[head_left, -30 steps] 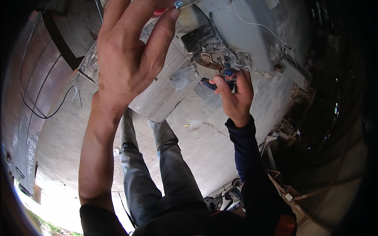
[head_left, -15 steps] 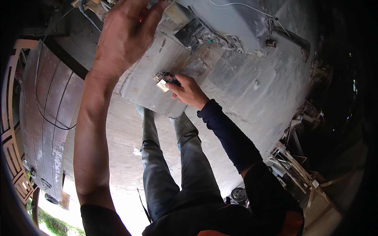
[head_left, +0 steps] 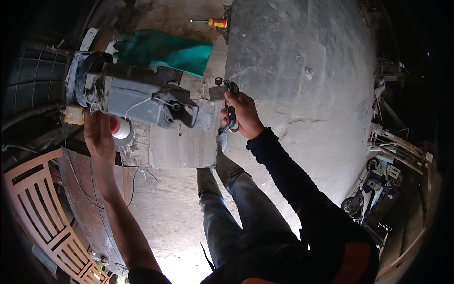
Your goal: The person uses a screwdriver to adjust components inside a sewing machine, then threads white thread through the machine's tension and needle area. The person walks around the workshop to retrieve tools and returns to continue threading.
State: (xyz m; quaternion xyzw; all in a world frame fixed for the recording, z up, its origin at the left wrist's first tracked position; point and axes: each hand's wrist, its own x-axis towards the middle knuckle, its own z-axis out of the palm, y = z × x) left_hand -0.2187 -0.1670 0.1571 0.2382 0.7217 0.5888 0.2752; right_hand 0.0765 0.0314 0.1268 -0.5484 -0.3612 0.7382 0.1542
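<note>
My right hand [head_left: 243, 111] is closed around a padlock [head_left: 217, 93] with a small dark key at its top. A dark curved loop, perhaps its shackle, runs down past my fingers. At the left, my left hand [head_left: 99, 137] reaches up to the near side of a grey machine [head_left: 137, 97], which looks like a sewing machine head with a white thread across it. Its fingers are drawn together by a small metal loop; their tips are partly hidden, and what they pinch cannot be made out. A white spool with a red top [head_left: 122, 128] stands just beside this hand.
Beyond the machine lie a green rubber glove [head_left: 175, 52] and a red-and-yellow screwdriver [head_left: 217, 22]. A wooden slatted bench [head_left: 42, 194] stands at the left, near a loose dark cable [head_left: 132, 189]. Wooden frames and a motorcycle [head_left: 364, 199] are at the right.
The view has swung left, bringing the machine, glove and screwdriver into sight. My left hand is now down beside the spool. The padlock stays in my right hand, turned differently.
</note>
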